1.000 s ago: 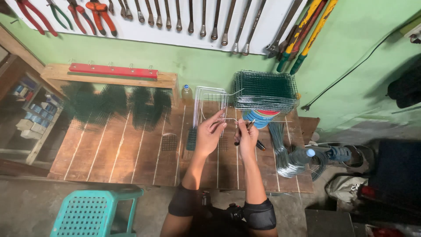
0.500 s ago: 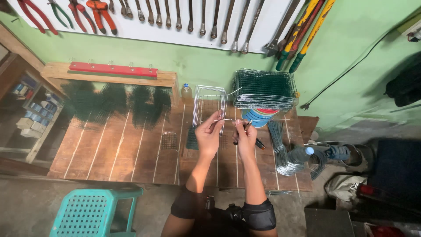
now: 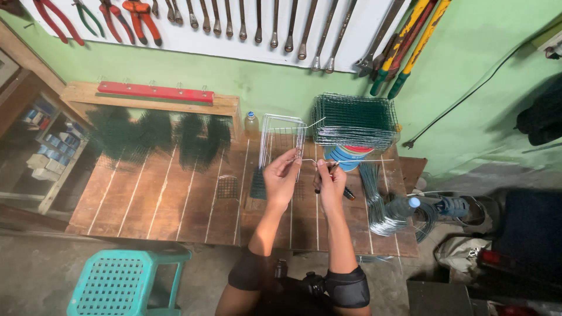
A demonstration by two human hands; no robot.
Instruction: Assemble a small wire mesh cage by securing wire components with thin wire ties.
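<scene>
left hand (image 3: 282, 174): pinching wire (image 3: 351, 161), unmoved
right hand (image 3: 329, 178): gripping pliers (image 3: 333, 175) on wire
change: none; bending continues above desk (image 3: 146, 205)

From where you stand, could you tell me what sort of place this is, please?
Most likely a small workshop for wire work: spanners and pliers hang on the wall, a stack of green wire mesh sits on the wooden workbench, and both hands bend a wire.

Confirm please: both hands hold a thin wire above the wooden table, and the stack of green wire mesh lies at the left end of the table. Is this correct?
Not quite. The head view shows the mesh stack at the right end of the table, by the wall. The rest holds: the left hand and the right hand hold a thin wire above the table.
</scene>
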